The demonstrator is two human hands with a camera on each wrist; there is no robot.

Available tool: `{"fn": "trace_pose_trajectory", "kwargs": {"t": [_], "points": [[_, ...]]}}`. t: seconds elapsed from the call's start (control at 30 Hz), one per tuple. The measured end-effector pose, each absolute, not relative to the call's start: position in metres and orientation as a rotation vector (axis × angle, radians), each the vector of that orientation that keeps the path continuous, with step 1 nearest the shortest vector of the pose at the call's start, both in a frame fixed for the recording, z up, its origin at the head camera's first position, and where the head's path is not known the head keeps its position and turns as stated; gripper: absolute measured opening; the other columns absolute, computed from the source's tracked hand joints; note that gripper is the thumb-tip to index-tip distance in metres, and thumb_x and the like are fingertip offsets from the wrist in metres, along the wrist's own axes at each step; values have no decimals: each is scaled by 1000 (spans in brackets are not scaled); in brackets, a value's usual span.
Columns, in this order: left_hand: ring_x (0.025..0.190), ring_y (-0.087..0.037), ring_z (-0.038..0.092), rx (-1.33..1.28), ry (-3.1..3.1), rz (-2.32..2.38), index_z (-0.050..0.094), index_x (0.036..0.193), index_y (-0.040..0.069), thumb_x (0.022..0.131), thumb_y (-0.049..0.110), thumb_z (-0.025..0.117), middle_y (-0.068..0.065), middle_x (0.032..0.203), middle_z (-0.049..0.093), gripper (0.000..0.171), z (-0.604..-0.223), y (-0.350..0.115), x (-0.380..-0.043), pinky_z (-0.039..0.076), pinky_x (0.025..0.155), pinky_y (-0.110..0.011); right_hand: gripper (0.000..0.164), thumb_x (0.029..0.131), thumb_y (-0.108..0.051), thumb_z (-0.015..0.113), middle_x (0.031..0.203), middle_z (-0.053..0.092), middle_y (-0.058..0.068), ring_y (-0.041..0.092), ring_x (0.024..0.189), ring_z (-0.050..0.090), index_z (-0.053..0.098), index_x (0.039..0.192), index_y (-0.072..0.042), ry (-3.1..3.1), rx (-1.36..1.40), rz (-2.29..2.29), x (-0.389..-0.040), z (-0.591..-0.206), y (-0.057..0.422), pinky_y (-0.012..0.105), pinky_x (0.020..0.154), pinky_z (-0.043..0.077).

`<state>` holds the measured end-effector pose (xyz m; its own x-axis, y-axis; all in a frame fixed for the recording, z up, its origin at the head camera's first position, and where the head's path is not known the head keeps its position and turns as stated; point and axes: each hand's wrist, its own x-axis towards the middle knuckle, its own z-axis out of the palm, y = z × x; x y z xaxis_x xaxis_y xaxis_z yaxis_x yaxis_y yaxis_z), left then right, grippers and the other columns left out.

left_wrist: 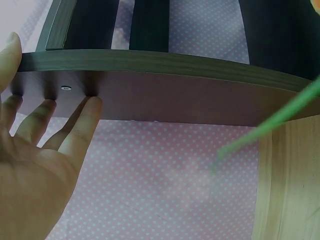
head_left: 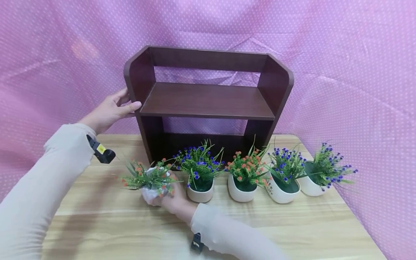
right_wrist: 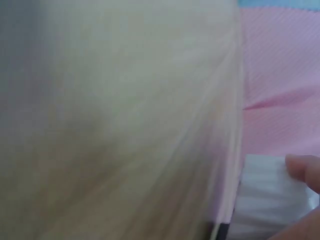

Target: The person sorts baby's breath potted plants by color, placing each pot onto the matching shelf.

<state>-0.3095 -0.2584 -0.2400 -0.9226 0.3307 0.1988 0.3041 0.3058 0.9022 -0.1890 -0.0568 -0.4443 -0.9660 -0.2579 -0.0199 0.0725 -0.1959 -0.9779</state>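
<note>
Here's my left hand (head_left: 108, 110), thumb and fingers clamped on the left panel of the brown shelf (head_left: 208, 101). Before the shelf's left end, my right hand (head_left: 175, 198) grips the orange-flowered plant (head_left: 147, 177) by its pot! Moving right, a blue-flowered plant (head_left: 199, 166) and a second orange one (head_left: 246, 168) front the shelf; two more blue ones (head_left: 286, 164) stand toward and past its right side. Pale wood-grain table (head_left: 308, 227) beneath the shelf, pink dotted curtain (head_left: 354, 79) draped behind.

sleeves (head_left: 53, 169): long, pale cream, wrinkled | left wrist: black strap (head_left: 106, 156), yellow label (head_left: 101, 148) | right wrist: black band (head_left: 196, 239)
</note>
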Motion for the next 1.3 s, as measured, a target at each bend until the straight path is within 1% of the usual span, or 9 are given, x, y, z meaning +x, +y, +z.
{"fn": "trace_pose_trajectory", "kwargs": {"t": [0.07,0.1,0.2,0.43,0.6,0.9,1.13,1.23,1.3], "points": [[110,2,56,601,2530,1718,19,154,28,98,20,57,-15,154,31,68,-240,-257,-310,51,87,-15,79,65,11,77,125,61,-3,12,114,56,51,132,-22,1908,-283,-2190,-183,-436,-52,25,103,41],[110,2,56,594,2546,1701,18,154,28,98,21,56,-14,154,31,68,-240,-256,-309,50,86,-14,83,58,12,80,119,64,-7,8,108,58,53,129,-23,2085,-310,-2088,-179,-433,-49,22,98,44],[110,1,56,576,2582,1669,18,154,30,98,25,56,-14,154,32,68,-238,-254,-309,50,86,-14,77,61,14,78,117,66,-9,7,106,59,57,125,-22,1934,-344,-2116,-169,-422,-44,23,98,46],[110,2,55,532,2600,1637,16,154,29,98,27,56,-13,155,30,69,-234,-253,-308,49,86,-14,66,64,16,76,118,66,1,7,106,60,59,123,-6,1785,-524,-2090,-153,-391,-31,21,96,47],[113,2,53,518,2578,1654,14,155,28,98,25,56,-14,156,27,70,-232,-253,-307,50,86,-14,66,65,11,81,117,66,-2,7,105,60,59,123,-11,1806,-735,-2062,-145,-365,-14,24,95,49],[124,-6,48,506,2571,1658,14,155,28,98,25,56,-11,157,26,70,-232,-254,-307,50,86,-13,55,66,7,81,109,67,-4,7,101,60,64,116,-11,1732,-653,-2081,-140,-321,7,24,93,48],[112,0,56,539,2529,1706,20,154,26,97,22,58,-13,154,31,69,-232,-254,-308,52,87,-17,67,65,-8,88,113,65,-5,11,102,60,59,124,-22,2147,-827,-1914,-146,-284,28,31,89,53],[124,-16,52,456,2604,1586,12,155,28,96,31,58,-15,156,25,74,-230,-256,-306,49,97,-26,67,66,-20,89,113,65,-10,9,106,58,57,124,-27,2292,-727,-1827,-149,-267,37,33,94,49],[129,-24,47,390,2628,1532,17,154,26,94,33,61,-14,155,29,75,-230,-257,-306,47,101,-32,64,67,-25,88,112,66,-11,9,106,58,57,123,-27,2353,-686,-1788,-152,-257,42,34,95,49]]}}
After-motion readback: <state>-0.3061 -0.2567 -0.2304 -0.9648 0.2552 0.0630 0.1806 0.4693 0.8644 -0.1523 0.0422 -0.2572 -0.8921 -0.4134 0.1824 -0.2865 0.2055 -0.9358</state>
